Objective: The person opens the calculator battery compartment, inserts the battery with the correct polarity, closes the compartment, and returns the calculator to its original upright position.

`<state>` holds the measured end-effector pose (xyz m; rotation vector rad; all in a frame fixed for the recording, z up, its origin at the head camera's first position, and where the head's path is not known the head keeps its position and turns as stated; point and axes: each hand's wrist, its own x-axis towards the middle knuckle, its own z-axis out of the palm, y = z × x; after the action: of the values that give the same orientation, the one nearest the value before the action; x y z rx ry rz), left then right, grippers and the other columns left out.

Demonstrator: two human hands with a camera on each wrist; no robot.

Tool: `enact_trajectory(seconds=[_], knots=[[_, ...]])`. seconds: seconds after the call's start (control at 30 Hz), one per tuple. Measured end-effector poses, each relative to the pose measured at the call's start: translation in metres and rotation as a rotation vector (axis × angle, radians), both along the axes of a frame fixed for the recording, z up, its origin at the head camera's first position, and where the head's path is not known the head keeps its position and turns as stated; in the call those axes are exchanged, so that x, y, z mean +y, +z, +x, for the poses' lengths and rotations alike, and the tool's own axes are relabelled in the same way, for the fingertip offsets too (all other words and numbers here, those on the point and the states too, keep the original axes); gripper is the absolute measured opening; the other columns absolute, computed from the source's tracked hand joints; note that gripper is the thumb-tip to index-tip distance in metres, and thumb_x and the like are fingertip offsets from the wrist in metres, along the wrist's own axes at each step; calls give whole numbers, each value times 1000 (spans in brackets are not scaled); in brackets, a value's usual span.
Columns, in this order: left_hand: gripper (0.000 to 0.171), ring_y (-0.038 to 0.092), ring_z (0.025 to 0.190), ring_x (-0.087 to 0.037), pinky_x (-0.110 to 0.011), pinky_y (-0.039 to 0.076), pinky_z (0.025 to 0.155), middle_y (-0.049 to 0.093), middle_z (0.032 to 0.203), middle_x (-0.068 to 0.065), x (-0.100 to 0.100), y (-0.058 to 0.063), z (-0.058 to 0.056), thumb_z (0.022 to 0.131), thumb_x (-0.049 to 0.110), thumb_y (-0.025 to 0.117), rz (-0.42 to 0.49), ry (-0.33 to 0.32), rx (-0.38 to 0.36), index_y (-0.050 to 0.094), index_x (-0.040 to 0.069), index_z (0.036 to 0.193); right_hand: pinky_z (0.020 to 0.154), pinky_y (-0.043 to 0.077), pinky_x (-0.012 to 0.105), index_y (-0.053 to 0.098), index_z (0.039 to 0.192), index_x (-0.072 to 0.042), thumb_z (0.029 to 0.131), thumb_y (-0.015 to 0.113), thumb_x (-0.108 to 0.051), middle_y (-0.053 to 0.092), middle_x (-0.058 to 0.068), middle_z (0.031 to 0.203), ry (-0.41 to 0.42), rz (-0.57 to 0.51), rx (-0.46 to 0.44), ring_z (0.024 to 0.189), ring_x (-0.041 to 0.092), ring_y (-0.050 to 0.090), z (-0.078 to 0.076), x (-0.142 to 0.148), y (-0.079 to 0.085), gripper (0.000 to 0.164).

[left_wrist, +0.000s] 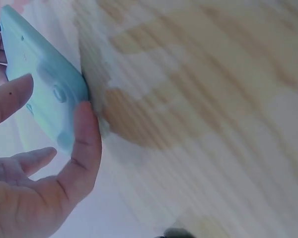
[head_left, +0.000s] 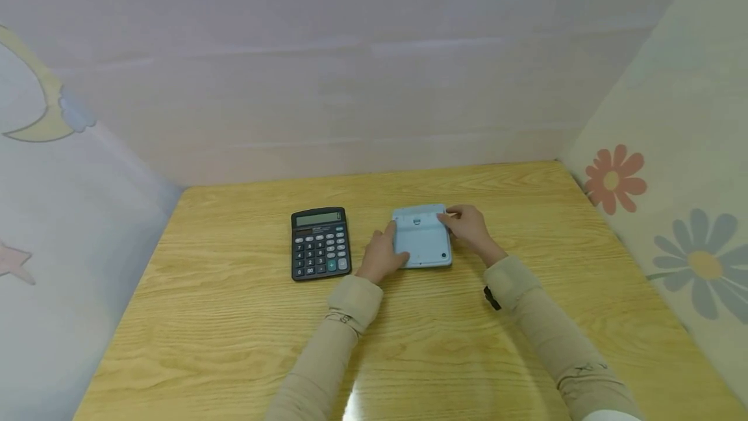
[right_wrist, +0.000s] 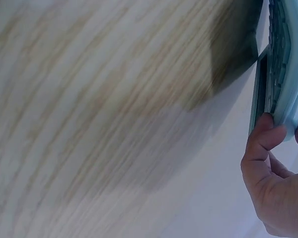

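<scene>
A light blue calculator point(head_left: 422, 244) is held with its back facing up, tilted off the table. Its keys point(right_wrist: 279, 54) show on the underside in the right wrist view. My left hand point(head_left: 378, 256) holds it by the left edge, a finger point(left_wrist: 85, 126) against the rim and the thumb point(left_wrist: 15, 96) over the back. At the upper right edge, my right hand point(head_left: 471, 229) pinches it between thumb and fingers. A black calculator point(head_left: 321, 245) lies face up to the left, beyond the left hand's reach of contact.
The wooden table point(head_left: 228, 317) spreads under both forearms. A pale wall point(head_left: 362, 109) stands behind it. Side walls carry a moon print point(head_left: 47, 109) on the left and flower prints point(head_left: 611, 180) on the right.
</scene>
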<state>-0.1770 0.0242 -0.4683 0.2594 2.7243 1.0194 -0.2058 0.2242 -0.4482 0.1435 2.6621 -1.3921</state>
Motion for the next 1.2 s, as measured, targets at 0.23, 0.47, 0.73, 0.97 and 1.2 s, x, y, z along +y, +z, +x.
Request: enact_trajectory(seconds=[0.23,0.47,0.73,0.97,1.2], knots=[[60,42,113,-33,-41,38,92,39,128,-21,7,6,-1,88,25,60,10,-23,123,35,4,139,72,50,44,45,126,12,93,53,-21,59,25,100,11,39,37,81,34,60,2,-1,6,47],[48,37,124,-33,-41,31,101,39,134,-21,13,12,0,93,16,51,113,-96,170,38,-3,135,69,51,43,47,123,13,91,56,-20,61,24,94,20,60,69,76,31,61,4,-3,11,47],[36,41,122,-31,-38,31,101,45,131,-20,16,11,-1,96,7,39,142,-173,284,45,-6,129,54,49,29,51,120,12,89,60,-23,63,23,91,29,168,133,70,31,62,4,-5,18,47],[34,43,120,-31,-38,33,100,47,129,-20,19,13,-2,97,6,38,160,-178,299,46,-7,128,56,48,32,55,116,13,86,63,-23,64,21,86,42,229,208,65,23,59,6,-11,29,47],[36,42,120,-34,-41,33,100,45,130,-22,19,13,-3,97,10,39,137,-151,268,45,-5,130,56,46,31,55,115,13,86,64,-22,64,20,84,47,215,248,63,21,56,7,-16,34,47]])
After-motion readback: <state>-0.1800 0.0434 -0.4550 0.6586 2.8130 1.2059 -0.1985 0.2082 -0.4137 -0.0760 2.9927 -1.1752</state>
